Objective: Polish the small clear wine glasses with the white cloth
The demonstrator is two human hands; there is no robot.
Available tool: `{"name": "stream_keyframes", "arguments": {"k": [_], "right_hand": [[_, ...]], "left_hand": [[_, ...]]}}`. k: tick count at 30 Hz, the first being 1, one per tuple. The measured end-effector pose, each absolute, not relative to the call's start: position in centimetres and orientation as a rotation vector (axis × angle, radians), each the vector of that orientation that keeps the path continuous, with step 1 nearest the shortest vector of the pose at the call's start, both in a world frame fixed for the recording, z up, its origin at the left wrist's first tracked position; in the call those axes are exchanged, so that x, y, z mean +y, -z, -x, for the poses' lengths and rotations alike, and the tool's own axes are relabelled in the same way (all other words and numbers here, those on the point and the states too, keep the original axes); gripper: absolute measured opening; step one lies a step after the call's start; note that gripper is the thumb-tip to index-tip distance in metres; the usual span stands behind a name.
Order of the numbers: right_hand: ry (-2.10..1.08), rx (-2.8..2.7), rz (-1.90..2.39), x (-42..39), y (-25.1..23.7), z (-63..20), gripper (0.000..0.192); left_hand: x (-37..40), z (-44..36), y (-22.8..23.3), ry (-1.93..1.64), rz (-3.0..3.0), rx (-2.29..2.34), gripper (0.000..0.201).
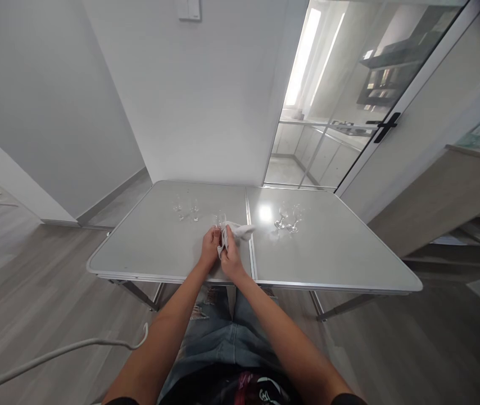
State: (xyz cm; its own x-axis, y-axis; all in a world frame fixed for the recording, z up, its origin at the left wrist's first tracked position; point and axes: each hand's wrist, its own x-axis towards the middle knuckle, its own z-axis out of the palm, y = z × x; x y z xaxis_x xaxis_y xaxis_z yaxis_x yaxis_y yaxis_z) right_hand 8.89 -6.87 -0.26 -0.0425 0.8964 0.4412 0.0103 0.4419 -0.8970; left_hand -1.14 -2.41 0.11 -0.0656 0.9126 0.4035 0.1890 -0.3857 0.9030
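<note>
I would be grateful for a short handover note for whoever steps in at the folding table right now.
Left hand: grips a small clear glass near the table's middle seam.
Right hand: holds a white cloth against that glass.
Two small glasses stand on the left half of the table; two stemmed glasses stand on the right half.
Done: which glasses are already wiped cannot be told.
Left: probably the glass in hand, at least.

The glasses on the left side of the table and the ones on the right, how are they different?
The left glasses look short and stemless; the right glasses stand on stems with wider bowls. The left glasses stand slightly apart, the right ones bunched close. The left pair is on the same table panel as the hands; the right pair is across the seam. All are clear glass, upright.
</note>
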Motion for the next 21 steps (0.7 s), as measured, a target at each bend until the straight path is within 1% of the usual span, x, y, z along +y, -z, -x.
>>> {"name": "stream_keyframes", "arguments": {"k": [5,10,13,16,19,21], "right_hand": [[-0.907,-1.466,0.868,-7.1,0.2,-9.1,0.066],[-0.852,-1.206,0.984,-5.9,-0.8,-9.7,0.052],[-0.925,-1.119,0.961,-4.5,-0.8,-10.4,0.041],[-1.078,-0.923,0.884,-3.1,-0.4,-11.1,0.042],[-1.182,-0.683,0.784,-1.7,0.0,-12.0,0.046],[-1.200,-0.635,0.740,-0.9,0.0,-12.5,0.044]], "left_hand": [[-2.0,1.0,0.3,-1.544,-1.543,1.092,0.052],[-1.8,0.9,0.7,-1.443,-1.625,1.042,0.059],[-1.7,0.8,0.7,-1.363,-1.753,0.984,0.058],[-1.8,0.5,0.6,-1.330,-1.733,0.959,0.056],[-1.9,0.2,0.5,-1.330,-1.609,0.980,0.061],[-2.0,0.1,0.5,-1.359,-1.559,1.034,0.066]]}}
